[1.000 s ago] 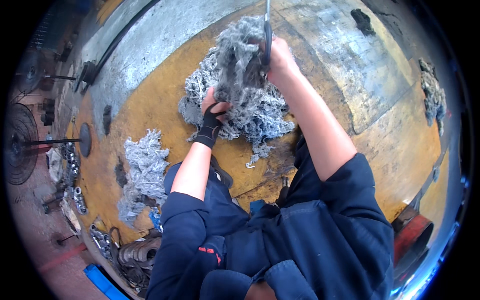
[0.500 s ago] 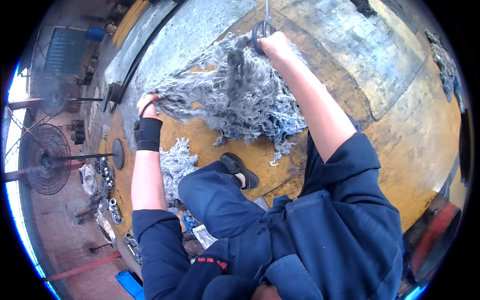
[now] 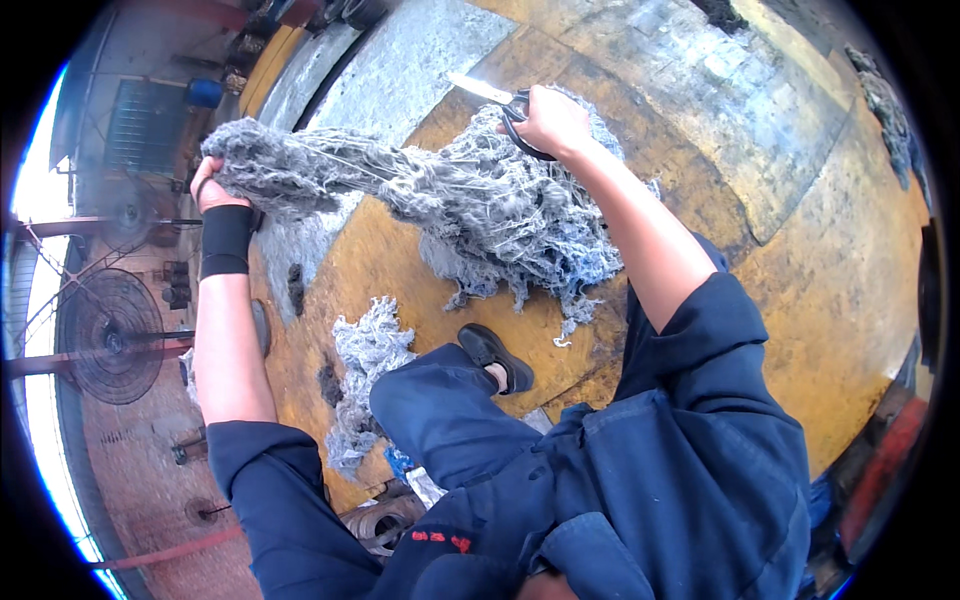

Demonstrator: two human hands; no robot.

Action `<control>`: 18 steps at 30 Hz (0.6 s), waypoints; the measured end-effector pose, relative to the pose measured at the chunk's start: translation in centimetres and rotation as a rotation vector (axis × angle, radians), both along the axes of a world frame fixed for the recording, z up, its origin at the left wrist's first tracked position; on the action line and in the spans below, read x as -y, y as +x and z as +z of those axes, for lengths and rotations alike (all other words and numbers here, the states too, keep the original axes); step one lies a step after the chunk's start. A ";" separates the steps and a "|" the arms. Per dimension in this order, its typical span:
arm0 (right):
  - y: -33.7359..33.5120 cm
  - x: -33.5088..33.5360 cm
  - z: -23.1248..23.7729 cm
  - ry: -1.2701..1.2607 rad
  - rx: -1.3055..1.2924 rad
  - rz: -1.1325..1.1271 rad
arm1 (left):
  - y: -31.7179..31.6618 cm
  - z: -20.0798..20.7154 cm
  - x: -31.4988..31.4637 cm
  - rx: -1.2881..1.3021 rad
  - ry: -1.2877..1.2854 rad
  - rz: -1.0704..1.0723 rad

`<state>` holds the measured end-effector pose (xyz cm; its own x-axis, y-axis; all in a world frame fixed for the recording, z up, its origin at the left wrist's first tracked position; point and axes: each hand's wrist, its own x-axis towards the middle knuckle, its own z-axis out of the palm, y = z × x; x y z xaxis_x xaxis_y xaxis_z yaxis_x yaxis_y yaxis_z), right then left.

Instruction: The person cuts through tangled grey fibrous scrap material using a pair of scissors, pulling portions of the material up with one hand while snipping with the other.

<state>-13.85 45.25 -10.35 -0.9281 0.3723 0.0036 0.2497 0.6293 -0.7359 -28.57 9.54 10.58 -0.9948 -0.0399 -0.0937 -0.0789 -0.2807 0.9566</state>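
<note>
A thick hank of grey tangled yarn (image 3: 330, 170) stretches from my left hand (image 3: 215, 190) to a shaggy heap of grey-blue yarn waste (image 3: 530, 220) on the floor. My left hand, with a black band round its wrist, is closed on the far left end of the hank. In my right hand (image 3: 557, 123) is a pair of scissors (image 3: 485, 90) with black handles. The blades point up and left, above the heap and apart from the stretched yarn. A smaller pile of pale yarn waste (image 3: 368, 370) lies near my knee.
Worn yellow floor sheets (image 3: 800, 330) and a grey metal sheet (image 3: 420, 60) lie underfoot. A large round fan (image 3: 112, 335) stands at the left. My dark shoe (image 3: 495, 357) is just below the heap. More yarn waste (image 3: 885, 115) lies at the far right.
My left hand has moved left and slightly up, drawing the hank out longer. My right hand has come down a little, and the scissor blades have swung from upward to leftward.
</note>
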 end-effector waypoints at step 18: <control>-0.6 5.1 1.3 -0.770 -0.330 0.080 | 1.7 2.1 -7.8 -0.014 -0.059 -0.433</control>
<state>-14.40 40.19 -9.05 -0.9476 0.3151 0.0518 -0.0781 -0.0716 -0.9944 -26.83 17.31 12.64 -0.9222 0.3760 -0.0900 -0.1641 -0.1699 0.9717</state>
